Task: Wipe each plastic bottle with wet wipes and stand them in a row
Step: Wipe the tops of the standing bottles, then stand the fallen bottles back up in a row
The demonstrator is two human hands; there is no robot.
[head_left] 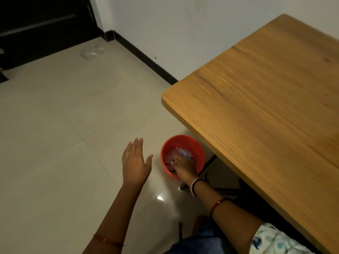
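A red bucket (200, 153) stands on the floor beside the table's near corner, with crumpled white wipes (180, 152) inside. My right hand (184, 165) reaches down into the bucket, fingers curled on the wipes; whether it grips one I cannot tell. My left hand (135, 162) hovers flat over the floor left of the bucket, fingers spread, holding nothing. A clear plastic bottle (92, 51) lies on the floor far away near the dark door.
A wooden table (266, 99) fills the right side, its top bare in view. Its dark legs (227, 189) stand behind my right arm. Tiled floor (55, 143) stretches left. A white wall with black skirting (143, 55) runs at the back.
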